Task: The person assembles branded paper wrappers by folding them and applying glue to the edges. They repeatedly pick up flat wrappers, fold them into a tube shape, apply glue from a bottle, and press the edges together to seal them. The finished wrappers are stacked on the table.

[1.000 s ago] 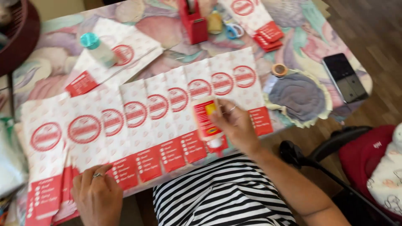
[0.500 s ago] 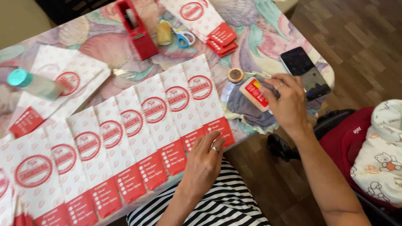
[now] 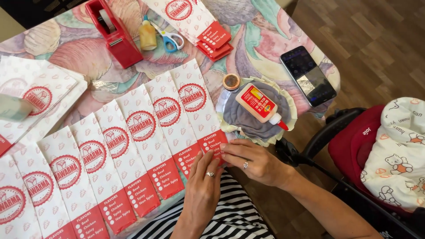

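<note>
both hands press the rightmost paper sleeve (red end).

tape dispenser | scissors | phone | glue bottle

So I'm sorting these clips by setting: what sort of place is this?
Probably a home table used for craft work. A flowery tablecloth covers it, a baby stroller with a bear-print blanket stands beside it, and a glue bottle and red tape dispenser lie among paper bags.
</note>
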